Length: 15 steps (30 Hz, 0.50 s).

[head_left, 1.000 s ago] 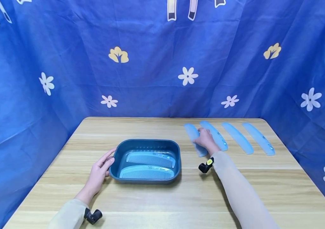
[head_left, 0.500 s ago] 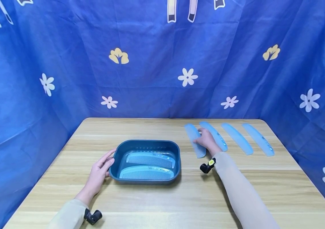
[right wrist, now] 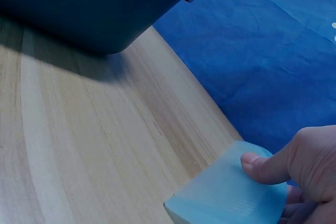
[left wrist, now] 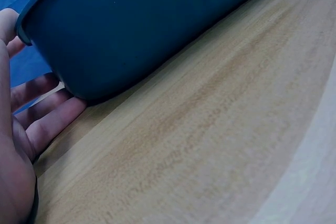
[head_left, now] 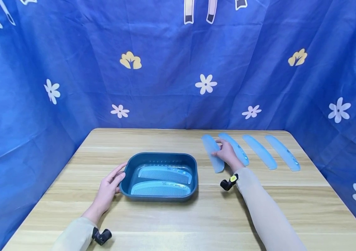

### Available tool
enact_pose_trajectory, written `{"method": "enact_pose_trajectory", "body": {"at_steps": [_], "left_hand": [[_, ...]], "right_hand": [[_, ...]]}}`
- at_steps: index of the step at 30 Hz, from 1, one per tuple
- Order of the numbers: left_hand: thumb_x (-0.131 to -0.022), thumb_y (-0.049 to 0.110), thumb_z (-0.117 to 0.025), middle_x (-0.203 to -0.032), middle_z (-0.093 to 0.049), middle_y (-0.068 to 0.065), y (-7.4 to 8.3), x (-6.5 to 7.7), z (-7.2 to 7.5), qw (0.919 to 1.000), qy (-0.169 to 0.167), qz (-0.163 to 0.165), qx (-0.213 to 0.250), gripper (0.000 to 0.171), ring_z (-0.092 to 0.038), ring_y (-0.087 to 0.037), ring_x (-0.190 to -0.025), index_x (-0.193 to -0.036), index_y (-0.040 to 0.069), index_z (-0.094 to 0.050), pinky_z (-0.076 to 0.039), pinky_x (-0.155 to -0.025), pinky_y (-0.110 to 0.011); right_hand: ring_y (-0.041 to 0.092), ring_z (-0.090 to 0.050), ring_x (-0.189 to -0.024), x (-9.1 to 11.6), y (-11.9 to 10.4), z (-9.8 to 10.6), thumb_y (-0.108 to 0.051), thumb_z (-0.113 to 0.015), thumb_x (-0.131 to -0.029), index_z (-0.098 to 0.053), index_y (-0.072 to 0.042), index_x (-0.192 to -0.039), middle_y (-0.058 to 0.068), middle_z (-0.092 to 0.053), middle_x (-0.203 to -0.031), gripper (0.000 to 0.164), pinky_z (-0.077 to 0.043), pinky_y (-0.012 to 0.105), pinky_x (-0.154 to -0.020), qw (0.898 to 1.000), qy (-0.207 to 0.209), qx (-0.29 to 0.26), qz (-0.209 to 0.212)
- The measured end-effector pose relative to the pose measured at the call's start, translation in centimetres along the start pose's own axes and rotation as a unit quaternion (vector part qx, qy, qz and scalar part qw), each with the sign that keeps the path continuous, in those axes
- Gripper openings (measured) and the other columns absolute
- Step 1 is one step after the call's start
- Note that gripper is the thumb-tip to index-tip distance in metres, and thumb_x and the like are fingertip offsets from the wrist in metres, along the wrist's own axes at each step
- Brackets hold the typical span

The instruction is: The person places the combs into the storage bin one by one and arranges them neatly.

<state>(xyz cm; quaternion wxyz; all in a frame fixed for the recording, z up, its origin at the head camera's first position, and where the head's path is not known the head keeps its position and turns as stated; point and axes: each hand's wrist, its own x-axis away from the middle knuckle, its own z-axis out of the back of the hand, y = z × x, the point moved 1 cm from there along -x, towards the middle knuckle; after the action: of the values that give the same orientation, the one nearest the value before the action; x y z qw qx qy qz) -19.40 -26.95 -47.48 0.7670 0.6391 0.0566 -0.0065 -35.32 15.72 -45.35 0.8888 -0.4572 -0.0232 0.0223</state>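
Note:
A dark blue-green plastic basin stands on the table, with two light-blue combs inside, a rear comb and a front comb. At its left end my left hand holds it; in the left wrist view the fingers touch the lower wall and the rim is gripped higher up. To the right of the basin, my right hand pinches the leftmost loose comb by its right edge. The right wrist view shows the thumb on top of this tilted comb, with other fingers partly hidden behind it.
Close to the right hand lies another comb, partly covered by it. Two more, a middle comb and an outer comb, lie slanted farther right. A blue patterned cloth hangs behind the wooden table.
The comb in my right hand has tilted slightly, its near end shifting a little left. My right wrist has moved slightly right. The left hand and basin look unchanged.

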Motion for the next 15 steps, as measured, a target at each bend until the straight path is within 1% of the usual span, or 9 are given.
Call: {"method": "enact_pose_trajectory", "body": {"at_steps": [5,10,15], "left_hand": [[-0.097,0.036,-0.048,-0.125,-0.047,-0.014,-0.02,0.01,0.02,1.0,0.0,0.002,-0.007,0.048,-0.061,-0.01,-0.09,-0.142,0.02,-0.041,-0.055,-0.066,-0.031],[-0.097,0.035,-0.049,-0.123,-0.048,-0.012,0.04,0.01,0.01,1.0,-0.001,0.002,0.001,0.048,-0.061,-0.011,-0.088,-0.141,0.02,-0.041,-0.055,-0.064,-0.031],[-0.097,0.034,-0.049,-0.121,-0.049,-0.011,0.09,-0.04,0.04,1.0,-0.002,-0.001,0.004,0.047,-0.061,-0.011,-0.086,-0.141,0.019,-0.041,-0.055,-0.063,-0.03]], "right_hand": [[0.028,-0.052,-0.087,-0.01,0.18,-0.16,-0.006,-0.075,-0.078,-0.045,-0.003,-0.134,0.017,-0.052,-0.098,0.064,-0.05,0.04,-0.072,1.0,0.007,-0.019,0.003],[0.028,-0.051,-0.089,0.02,0.09,-0.18,-0.006,-0.075,-0.078,-0.046,-0.003,-0.134,0.015,-0.051,-0.098,0.064,-0.05,0.041,-0.075,1.0,0.013,-0.024,0.013],[0.028,-0.049,-0.088,-0.01,0.09,-0.2,-0.005,-0.074,-0.078,-0.046,-0.003,-0.134,0.015,-0.05,-0.098,0.063,-0.049,0.04,-0.073,0.999,0.02,-0.033,0.026]]}}
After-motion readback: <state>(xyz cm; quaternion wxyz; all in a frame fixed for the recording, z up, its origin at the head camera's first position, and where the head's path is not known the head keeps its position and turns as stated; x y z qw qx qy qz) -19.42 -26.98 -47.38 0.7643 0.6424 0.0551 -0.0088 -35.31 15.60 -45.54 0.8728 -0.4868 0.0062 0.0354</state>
